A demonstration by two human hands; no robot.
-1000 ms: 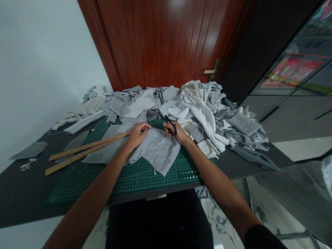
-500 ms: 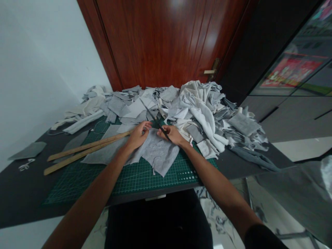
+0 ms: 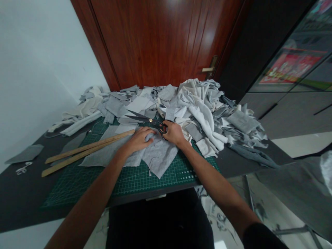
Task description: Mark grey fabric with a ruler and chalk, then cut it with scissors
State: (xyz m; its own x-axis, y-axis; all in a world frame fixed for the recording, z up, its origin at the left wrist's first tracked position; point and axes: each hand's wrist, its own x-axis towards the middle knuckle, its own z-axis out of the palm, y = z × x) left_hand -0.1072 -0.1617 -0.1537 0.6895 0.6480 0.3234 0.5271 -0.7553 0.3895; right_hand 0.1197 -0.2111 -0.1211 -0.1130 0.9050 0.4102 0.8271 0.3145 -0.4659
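Black scissors are in my right hand, its fingers through and around the handles. Their blades stand a little apart and point left, above the far edge of the cloth. My left hand lies on a grey piece of cloth, fingers stretched out toward the scissors. Another grey cloth piece spreads to the left, partly under my left wrist. Both pieces rest on a green cutting mat. Two wooden strips cross the left cloth, their far ends close to my left hand.
A heap of grey and white fabric scraps runs along the back of the dark table. A small grey scrap and white cord lie at the left. A wooden door stands behind. More scraps are on the floor.
The scissors have swung from pointing away, seen edge-on, to pointing left with blades parted. My left hand has come down flat onto the cloth.
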